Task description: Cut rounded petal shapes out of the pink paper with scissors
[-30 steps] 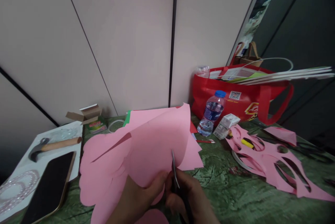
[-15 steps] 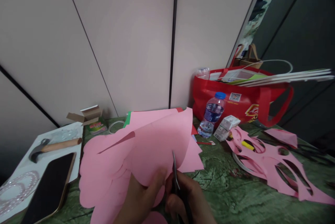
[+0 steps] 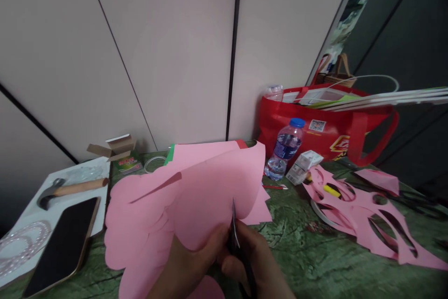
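My left hand [image 3: 194, 261] pinches the lower edge of a curled pink paper sheet [image 3: 217, 187], thumb on top. In my right hand [image 3: 257, 257] is a pair of black-handled scissors [image 3: 235, 233], its blades pointing away from me at the sheet's lower right edge. One blade lies over the paper's face; the other is hidden behind it. Beneath and to the left lie scalloped pink paper cut-outs [image 3: 129, 224]. More pink sheets [image 3: 196, 147] rest at the back, with green and red edges showing.
To the right are a water bottle [image 3: 285, 149], a small white box [image 3: 304, 167], a red bag [image 3: 322, 135] and pink paper scraps [image 3: 364, 219]. On the left sit a phone [image 3: 65, 247], a hammer [image 3: 75, 189], a bead string [image 3: 24, 247] and an opened carton [image 3: 126, 159].
The curled sheet's right edge has swung slightly right. My left thumb has shifted right, closer to the scissors. The view has moved a little.
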`<action>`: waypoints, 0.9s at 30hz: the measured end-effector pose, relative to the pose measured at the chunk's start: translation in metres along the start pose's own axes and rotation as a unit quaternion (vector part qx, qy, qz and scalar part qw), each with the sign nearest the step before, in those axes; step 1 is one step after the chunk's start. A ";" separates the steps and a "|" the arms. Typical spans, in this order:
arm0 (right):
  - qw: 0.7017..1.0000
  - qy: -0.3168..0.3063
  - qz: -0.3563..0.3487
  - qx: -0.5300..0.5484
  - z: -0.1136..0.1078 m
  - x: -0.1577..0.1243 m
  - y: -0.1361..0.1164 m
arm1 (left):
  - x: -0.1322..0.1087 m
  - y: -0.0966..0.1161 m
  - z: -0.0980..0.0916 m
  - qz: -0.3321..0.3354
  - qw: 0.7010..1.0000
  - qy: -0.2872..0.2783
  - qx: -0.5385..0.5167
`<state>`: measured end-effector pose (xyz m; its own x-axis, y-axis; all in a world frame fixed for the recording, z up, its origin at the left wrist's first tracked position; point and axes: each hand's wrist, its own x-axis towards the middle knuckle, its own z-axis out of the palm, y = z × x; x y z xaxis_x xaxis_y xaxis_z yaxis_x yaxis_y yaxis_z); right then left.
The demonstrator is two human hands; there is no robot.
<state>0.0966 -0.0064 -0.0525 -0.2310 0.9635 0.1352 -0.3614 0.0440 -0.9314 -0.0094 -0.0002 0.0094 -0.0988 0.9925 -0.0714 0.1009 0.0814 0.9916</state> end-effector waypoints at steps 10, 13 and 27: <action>0.999 -0.019 0.000 0.030 0.000 0.001 0.003 | 0.001 0.000 -0.002 -0.009 1.000 -0.006 -0.001; 1.000 -0.028 -0.005 0.009 0.001 0.000 0.000 | 0.001 0.000 -0.003 -0.013 1.000 0.003 -0.003; 1.000 -0.016 0.004 -0.019 -0.001 0.001 -0.002 | 0.004 0.001 -0.004 0.011 1.000 0.006 -0.011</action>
<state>0.0982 -0.0050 -0.0514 -0.2624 0.9549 0.1386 -0.3260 0.0475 -0.9442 -0.0138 0.0031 0.0107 -0.1092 0.9928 -0.0491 0.0805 0.0581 0.9951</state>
